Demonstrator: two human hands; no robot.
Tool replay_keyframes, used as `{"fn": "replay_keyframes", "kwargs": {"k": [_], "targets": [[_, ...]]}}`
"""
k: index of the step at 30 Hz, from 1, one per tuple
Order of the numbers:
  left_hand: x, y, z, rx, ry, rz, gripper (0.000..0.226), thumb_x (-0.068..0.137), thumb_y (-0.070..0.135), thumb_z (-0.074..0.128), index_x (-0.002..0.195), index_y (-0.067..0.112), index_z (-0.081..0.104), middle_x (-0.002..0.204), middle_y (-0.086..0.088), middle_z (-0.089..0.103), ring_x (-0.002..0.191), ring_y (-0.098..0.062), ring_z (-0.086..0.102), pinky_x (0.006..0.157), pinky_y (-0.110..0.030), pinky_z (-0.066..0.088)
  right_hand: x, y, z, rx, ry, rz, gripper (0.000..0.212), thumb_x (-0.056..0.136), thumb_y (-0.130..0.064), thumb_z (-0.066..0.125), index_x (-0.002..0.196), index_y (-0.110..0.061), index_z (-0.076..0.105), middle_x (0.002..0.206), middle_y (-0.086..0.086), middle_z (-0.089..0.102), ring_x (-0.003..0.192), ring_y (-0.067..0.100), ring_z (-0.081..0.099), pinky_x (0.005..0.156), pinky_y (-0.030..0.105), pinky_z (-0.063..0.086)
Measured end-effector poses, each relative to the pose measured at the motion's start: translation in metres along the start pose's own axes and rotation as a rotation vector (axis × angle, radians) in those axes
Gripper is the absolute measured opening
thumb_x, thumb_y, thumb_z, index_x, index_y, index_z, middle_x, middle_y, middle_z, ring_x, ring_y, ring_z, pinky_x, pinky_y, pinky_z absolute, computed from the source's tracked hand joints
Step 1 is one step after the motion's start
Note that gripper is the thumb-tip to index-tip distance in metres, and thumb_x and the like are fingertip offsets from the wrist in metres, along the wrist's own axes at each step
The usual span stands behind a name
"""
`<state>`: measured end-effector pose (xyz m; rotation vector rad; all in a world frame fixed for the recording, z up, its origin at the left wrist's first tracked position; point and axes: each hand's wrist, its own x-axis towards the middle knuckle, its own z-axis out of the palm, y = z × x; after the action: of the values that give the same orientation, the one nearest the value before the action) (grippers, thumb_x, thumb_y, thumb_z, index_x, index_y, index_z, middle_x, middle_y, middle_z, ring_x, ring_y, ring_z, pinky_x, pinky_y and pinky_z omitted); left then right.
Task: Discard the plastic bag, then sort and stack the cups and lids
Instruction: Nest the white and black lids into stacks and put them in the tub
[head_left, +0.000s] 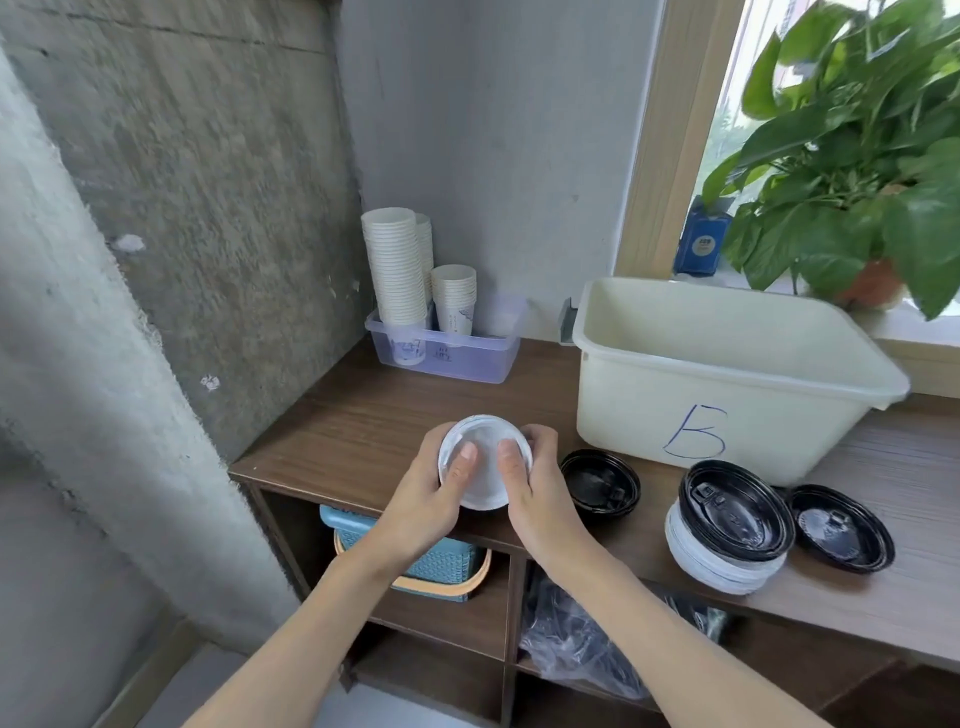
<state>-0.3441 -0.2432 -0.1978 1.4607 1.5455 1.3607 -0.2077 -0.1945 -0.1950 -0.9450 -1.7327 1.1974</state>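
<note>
Both hands hold a stack of white lids (485, 483) above the front edge of the wooden counter. My left hand (434, 496) grips its left side and my right hand (535, 491) its right side, thumbs pressed on the top lid. A single black lid (600, 483) lies just right of my hands. Farther right, a black lid sits on a pile of white lids (727, 525), with another black lid (841, 527) beside it. Tall stacks of paper cups (397, 265) and a short stack (454, 299) stand in a clear tray (447, 356) at the back.
A cream tub (727, 374) marked "B" stands at the back right of the counter (363, 426). A potted plant (857, 156) fills the windowsill. Below the counter, a shelf holds a blue basket (415, 556) and a crumpled plastic bag (571, 639). A concrete wall rises on the left.
</note>
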Motion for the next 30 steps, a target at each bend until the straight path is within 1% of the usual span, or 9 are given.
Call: {"fn": "replay_keyframes", "kwargs": {"k": [2, 7, 10, 13, 18, 21, 24, 27, 30], "targets": [[0.006, -0.004, -0.001, 0.004, 0.041, 0.017, 0.037, 0.098, 0.051, 0.042, 0.127, 0.031, 0.051, 0.122, 0.018, 0.058, 0.115, 0.006, 0.053, 0.09, -0.009, 0.041, 0.007, 0.006, 0.001, -0.021, 0.003, -0.025, 0.039, 0.091, -0.052, 0.045, 0.117, -0.024, 0.036, 0.109, -0.008, 0.052, 0.097, -0.005, 0.053, 0.083, 0.013, 0.043], [0.018, -0.01, 0.004, -0.037, 0.079, 0.1, 0.058, 0.085, 0.054, 0.053, 0.131, 0.018, 0.052, 0.121, 0.008, 0.063, 0.114, -0.009, 0.06, 0.092, -0.019, 0.047, 0.013, 0.01, -0.001, 0.064, -0.023, 0.015, 0.06, 0.084, -0.046, 0.051, 0.136, -0.025, 0.032, 0.131, -0.009, 0.048, 0.121, 0.003, 0.047, 0.103, 0.021, 0.038], [0.019, -0.011, 0.007, -0.02, 0.091, 0.159, 0.064, 0.085, 0.057, 0.055, 0.132, 0.014, 0.05, 0.123, 0.009, 0.06, 0.114, -0.006, 0.058, 0.091, -0.015, 0.044, 0.013, 0.008, -0.003, 0.094, -0.044, 0.02, 0.065, 0.086, -0.048, 0.06, 0.14, -0.027, 0.031, 0.131, -0.015, 0.048, 0.12, -0.006, 0.045, 0.098, 0.012, 0.037], [0.019, -0.014, 0.008, 0.001, 0.098, 0.184, 0.067, 0.086, 0.058, 0.054, 0.133, 0.011, 0.047, 0.124, 0.011, 0.058, 0.114, -0.004, 0.056, 0.089, -0.011, 0.043, 0.013, 0.006, -0.001, 0.083, 0.009, -0.007, 0.07, 0.072, -0.063, 0.062, 0.13, -0.032, 0.039, 0.123, -0.019, 0.052, 0.111, -0.011, 0.049, 0.089, 0.007, 0.04], [0.013, -0.015, 0.016, 0.035, 0.12, 0.18, 0.06, 0.09, 0.062, 0.044, 0.133, 0.02, 0.044, 0.124, 0.016, 0.056, 0.116, -0.002, 0.054, 0.091, -0.012, 0.042, 0.016, 0.009, 0.003, 0.068, 0.095, -0.07, 0.056, 0.072, -0.068, 0.053, 0.113, -0.031, 0.049, 0.108, -0.009, 0.061, 0.099, 0.003, 0.058, 0.085, 0.018, 0.045], [0.011, -0.012, 0.018, 0.046, 0.138, 0.16, 0.069, 0.085, 0.075, 0.038, 0.132, 0.025, 0.042, 0.124, 0.019, 0.054, 0.116, 0.007, 0.052, 0.091, -0.007, 0.039, 0.017, 0.011, 0.004, 0.052, 0.116, -0.091, 0.05, 0.076, -0.068, 0.051, 0.111, -0.033, 0.054, 0.108, -0.007, 0.061, 0.103, 0.009, 0.057, 0.089, 0.025, 0.046], [0.011, -0.009, 0.019, -0.081, 0.137, 0.092, 0.082, 0.078, 0.084, 0.036, 0.132, 0.023, 0.047, 0.126, 0.013, 0.057, 0.119, 0.006, 0.051, 0.094, -0.009, 0.039, 0.016, 0.009, 0.003, 0.047, 0.123, -0.088, 0.05, 0.075, -0.07, 0.048, 0.111, -0.038, 0.059, 0.113, -0.009, 0.06, 0.107, 0.002, 0.055, 0.091, 0.016, 0.041], [0.015, -0.008, 0.028, -0.212, 0.224, 0.038, 0.079, 0.081, 0.082, 0.034, 0.124, 0.021, 0.059, 0.122, 0.0, 0.063, 0.116, -0.013, 0.059, 0.097, -0.031, 0.046, 0.014, 0.005, 0.003, 0.029, 0.125, -0.091, 0.046, 0.074, -0.069, 0.048, 0.11, -0.041, 0.059, 0.11, -0.015, 0.058, 0.107, -0.001, 0.052, 0.087, 0.008, 0.039], [0.016, -0.005, 0.039, -0.175, 0.408, 0.013, 0.071, 0.085, 0.072, 0.028, 0.117, 0.018, 0.062, 0.112, 0.002, 0.066, 0.107, -0.009, 0.06, 0.089, -0.027, 0.046, 0.013, 0.005, 0.005, 0.006, 0.108, -0.12, 0.043, 0.078, -0.064, 0.05, 0.109, -0.037, 0.059, 0.107, -0.016, 0.061, 0.104, 0.002, 0.056, 0.086, 0.013, 0.042]]}}
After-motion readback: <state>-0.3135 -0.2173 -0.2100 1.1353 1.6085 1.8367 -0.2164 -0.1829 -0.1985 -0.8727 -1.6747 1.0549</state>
